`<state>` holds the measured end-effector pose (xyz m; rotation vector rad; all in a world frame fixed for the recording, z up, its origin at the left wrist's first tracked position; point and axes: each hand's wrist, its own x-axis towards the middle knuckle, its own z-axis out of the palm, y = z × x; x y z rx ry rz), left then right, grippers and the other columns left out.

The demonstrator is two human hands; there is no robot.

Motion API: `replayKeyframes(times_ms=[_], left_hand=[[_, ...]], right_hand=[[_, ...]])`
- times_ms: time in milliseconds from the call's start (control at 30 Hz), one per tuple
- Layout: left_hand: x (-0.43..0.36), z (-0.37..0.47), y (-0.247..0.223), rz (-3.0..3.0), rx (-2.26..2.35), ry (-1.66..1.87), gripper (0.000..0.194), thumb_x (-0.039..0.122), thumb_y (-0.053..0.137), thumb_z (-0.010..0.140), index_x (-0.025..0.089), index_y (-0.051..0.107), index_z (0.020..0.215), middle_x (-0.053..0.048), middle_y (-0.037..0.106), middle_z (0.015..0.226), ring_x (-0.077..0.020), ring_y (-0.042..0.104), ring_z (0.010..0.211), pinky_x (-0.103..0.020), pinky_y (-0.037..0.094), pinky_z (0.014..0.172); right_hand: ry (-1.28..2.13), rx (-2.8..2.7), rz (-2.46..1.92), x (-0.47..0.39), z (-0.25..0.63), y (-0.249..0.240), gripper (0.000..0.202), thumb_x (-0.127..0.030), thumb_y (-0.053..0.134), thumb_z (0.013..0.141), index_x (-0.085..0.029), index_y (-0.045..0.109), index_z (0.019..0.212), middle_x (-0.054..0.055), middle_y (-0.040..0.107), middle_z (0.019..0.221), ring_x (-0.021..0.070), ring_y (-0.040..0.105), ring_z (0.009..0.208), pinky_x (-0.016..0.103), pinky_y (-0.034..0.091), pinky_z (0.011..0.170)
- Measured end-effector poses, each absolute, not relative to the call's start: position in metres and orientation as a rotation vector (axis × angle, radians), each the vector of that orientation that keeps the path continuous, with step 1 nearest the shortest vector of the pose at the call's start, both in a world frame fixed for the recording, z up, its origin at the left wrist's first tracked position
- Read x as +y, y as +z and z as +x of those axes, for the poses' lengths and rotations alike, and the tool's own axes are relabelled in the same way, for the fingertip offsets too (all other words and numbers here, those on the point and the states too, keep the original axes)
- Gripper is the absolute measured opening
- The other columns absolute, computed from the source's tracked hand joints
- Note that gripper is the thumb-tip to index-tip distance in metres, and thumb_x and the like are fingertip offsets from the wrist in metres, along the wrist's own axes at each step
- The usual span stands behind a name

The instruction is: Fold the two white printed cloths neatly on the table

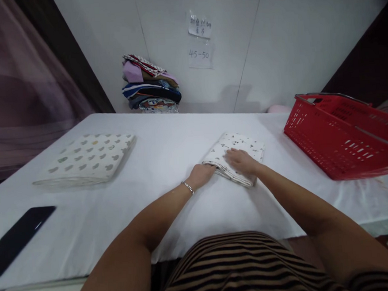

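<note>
A folded white cloth (243, 143) with small dark prints lies in front of me on the white-covered table (161, 152). My left hand (202, 174) grips its near left corner, the fingertips tucked between the folded layers and hidden. My right hand (242, 160) lies flat on top of the same cloth, fingers stretched out. Farther left rests another folded cloth (91, 158), cream with grey leaf-like prints, touched by neither hand.
A red plastic basket (343, 139) with metal handles stands at the right. Behind the table's far edge rises a stack of folded fabrics (152, 86). A dark phone-like slab (21, 239) lies at the near left. Paper signs (200, 41) hang on the wall.
</note>
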<state>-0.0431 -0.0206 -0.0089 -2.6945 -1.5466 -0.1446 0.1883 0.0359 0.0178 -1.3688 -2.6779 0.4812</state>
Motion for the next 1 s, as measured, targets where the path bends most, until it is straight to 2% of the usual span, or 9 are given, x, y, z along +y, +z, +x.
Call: replayKeyframes(times_ms=[100, 367, 667, 867, 1000], left_hand=[[-0.022, -0.046, -0.013, -2.694, -1.556, -0.173, 0.034, 0.021, 0.032, 0.095, 0.021, 0.058, 0.117, -0.008, 0.069, 0.095, -0.0207, 0.064, 0.084, -0.028, 0.046, 0.068], [-0.028, -0.034, -0.014, -2.711, -1.502, -0.241, 0.036, 0.019, 0.033, 0.094, 0.025, 0.055, 0.123, -0.007, 0.069, 0.089, -0.0194, 0.064, 0.080, -0.028, 0.045, 0.067], [-0.032, -0.013, -0.009, -2.746, -1.481, -0.202, 0.029, 0.015, 0.036, 0.092, 0.014, 0.062, 0.105, -0.012, 0.069, 0.088, -0.0209, 0.064, 0.081, -0.030, 0.046, 0.068], [-0.041, -0.011, -0.005, -2.715, -1.620, -0.149, 0.028, 0.020, 0.036, 0.093, 0.016, 0.063, 0.100, -0.010, 0.069, 0.085, -0.0202, 0.064, 0.078, -0.029, 0.045, 0.066], [-0.046, -0.019, 0.002, -2.702, -1.558, -0.407, 0.028, 0.022, 0.037, 0.093, 0.021, 0.060, 0.108, -0.007, 0.067, 0.096, -0.0190, 0.060, 0.090, -0.030, 0.045, 0.076]], right_hand=[[0.317, -2.716, -1.503, 0.036, 0.198, 0.010, 0.048, -0.044, 0.031, 0.095, -0.028, 0.040, 0.140, 0.003, 0.028, 0.151, 0.0273, 0.017, 0.140, 0.057, 0.016, 0.110], [0.313, -2.743, -1.511, 0.038, 0.200, 0.000, 0.051, -0.047, 0.025, 0.096, -0.029, 0.033, 0.143, 0.003, 0.022, 0.153, 0.0264, 0.015, 0.141, 0.056, 0.017, 0.110], [0.331, -2.729, -1.513, 0.037, 0.200, 0.003, 0.051, -0.047, 0.025, 0.095, -0.028, 0.034, 0.142, 0.002, 0.023, 0.153, 0.0255, 0.015, 0.141, 0.055, 0.016, 0.110], [0.409, -2.711, -1.496, 0.038, 0.199, 0.008, 0.050, -0.046, 0.030, 0.095, -0.029, 0.035, 0.142, 0.002, 0.024, 0.152, 0.0252, 0.015, 0.141, 0.054, 0.014, 0.110], [0.446, -2.594, -1.482, 0.034, 0.203, 0.020, 0.047, -0.041, 0.036, 0.093, -0.026, 0.043, 0.137, 0.004, 0.032, 0.149, 0.0255, 0.018, 0.140, 0.054, 0.014, 0.111]])
